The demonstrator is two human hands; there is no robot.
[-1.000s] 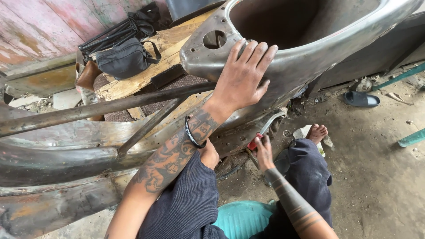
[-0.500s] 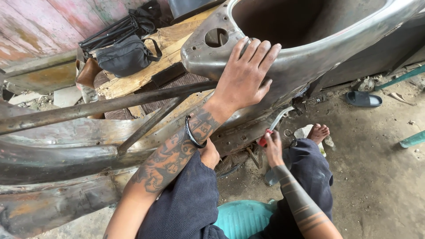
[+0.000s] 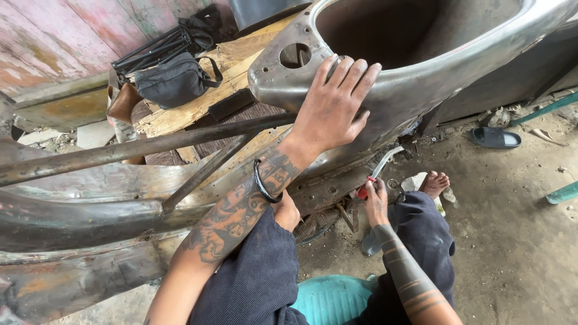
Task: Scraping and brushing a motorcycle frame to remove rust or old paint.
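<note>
My left hand [image 3: 335, 111] lies flat, fingers spread, on the curved edge of a bare grey metal body shell [image 3: 421, 84] with a deep hollow and a round hole near its tip. Lower down, my right hand [image 3: 376, 201] grips a small tool with a red handle [image 3: 363, 191] and a pale metal shaft pointing up toward the shell's underside. My knees in dark trousers [image 3: 265, 271] fill the foreground, and a bare foot [image 3: 435, 182] rests on the dirt floor.
A rusty metal bar [image 3: 120, 150] crosses in front of wooden planks [image 3: 198, 105]. A black bag [image 3: 174, 81] lies on the planks by a pink wall. A dark sandal [image 3: 495, 138] sits on the floor at right. A teal seat [image 3: 331, 298] is under me.
My right hand with the red-handled tool has shifted slightly right and up toward the shell's underside. My left hand stays pressed on the shell.
</note>
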